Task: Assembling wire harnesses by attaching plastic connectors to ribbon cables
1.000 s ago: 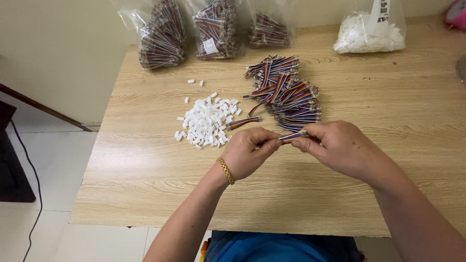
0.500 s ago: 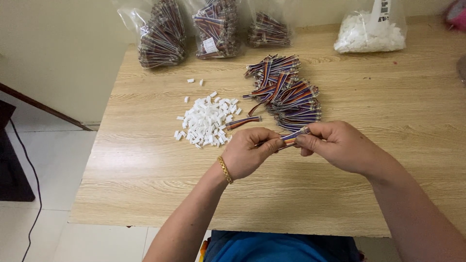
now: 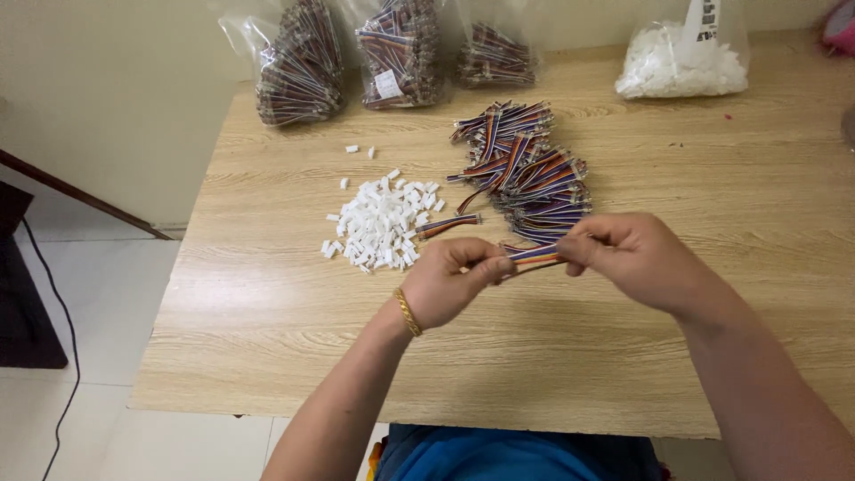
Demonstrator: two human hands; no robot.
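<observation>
My left hand (image 3: pixel 452 283) and my right hand (image 3: pixel 629 258) meet over the wooden table (image 3: pixel 267 321), both pinching one short multicoloured ribbon cable (image 3: pixel 533 256) stretched between their fingertips. The left fingertips close on the cable's left end, where any small part is hidden. Just beyond the hands lies a pile of the same striped cables (image 3: pixel 525 174). A heap of small white plastic connectors (image 3: pixel 383 223) sits to the left of it, with one loose cable (image 3: pixel 447 224) beside the heap.
Three clear bags of bundled cables (image 3: pixel 396 49) stand along the table's far edge. A clear bag of white connectors (image 3: pixel 681 62) rests at the back right. A few stray connectors (image 3: pixel 361 151) lie apart from the heap. Tiled floor lies to the left.
The hands stay together on the cable. My right hand has shifted slightly along it, and the fingers have reworked their pinch at the left end.
</observation>
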